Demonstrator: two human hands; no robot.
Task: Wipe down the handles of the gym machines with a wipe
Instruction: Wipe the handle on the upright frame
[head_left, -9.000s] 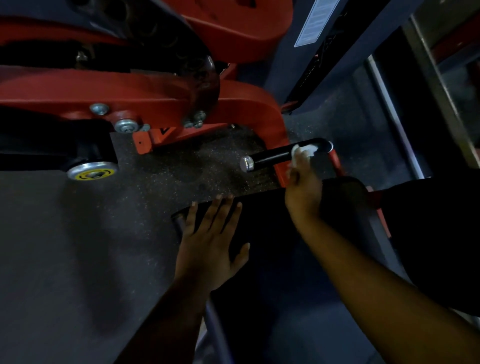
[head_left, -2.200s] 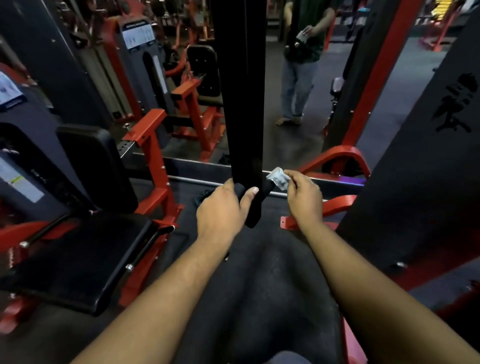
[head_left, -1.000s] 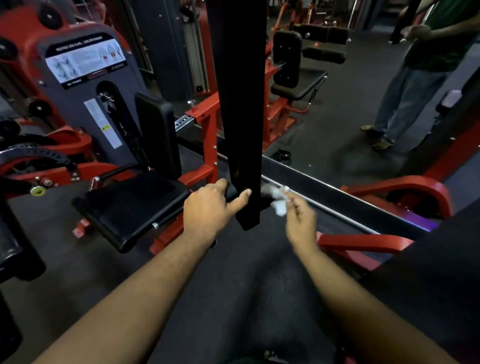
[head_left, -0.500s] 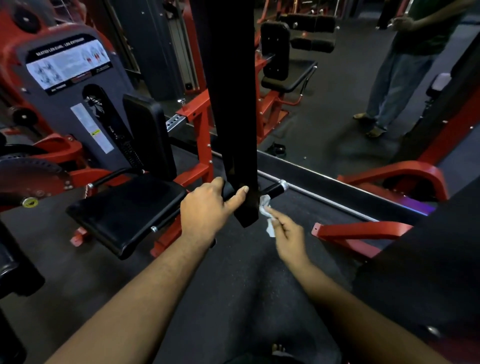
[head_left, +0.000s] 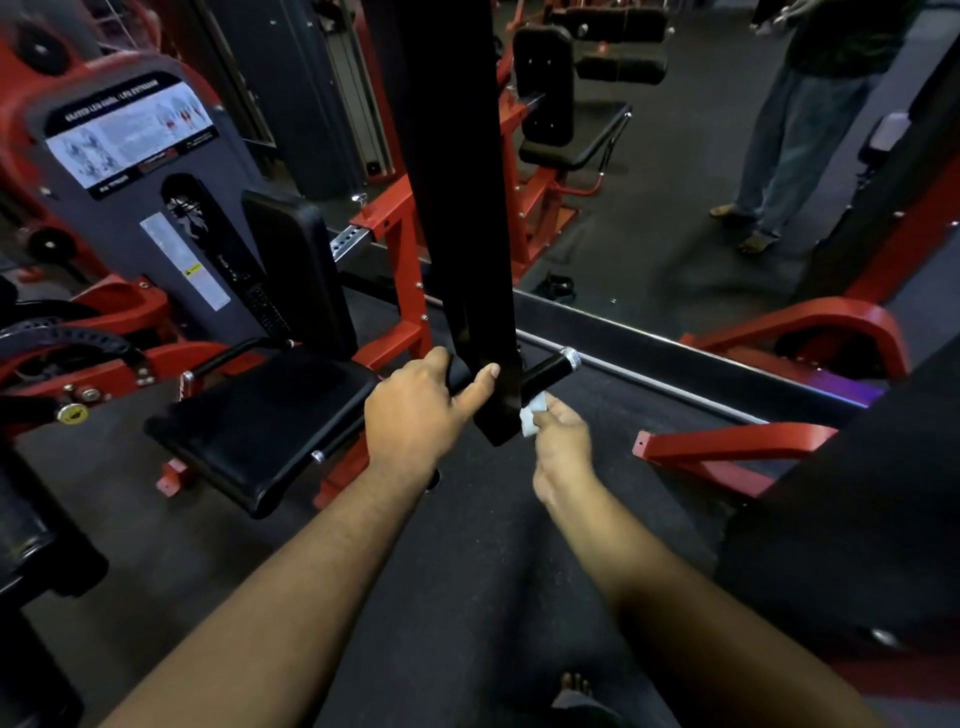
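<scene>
Down at the foot of a black post (head_left: 457, 208), a short black handle (head_left: 545, 373) with a silver end cap sticks out to the right. The left hand (head_left: 415, 415) is wrapped round the matching grip on the post's left side, fingers curled over it and the thumb lying against the post. The right hand (head_left: 563, 441) sits just under the handle, close to the post, pinching a small white wipe (head_left: 532, 418) between thumb and fingertips; the wipe looks to be touching the post's lower edge rather than the handle, though the dim light makes that hard to settle. Both forearms reach in from the bottom of the view over dark rubber floor (head_left: 467, 571). To the left stands a red-framed machine with a black seat (head_left: 260, 421), a back pad (head_left: 296, 265) and an instruction placard (head_left: 130, 135). At upper right a bystander (head_left: 795, 130) in jeans stands on the floor, well apart from the hands.
</scene>
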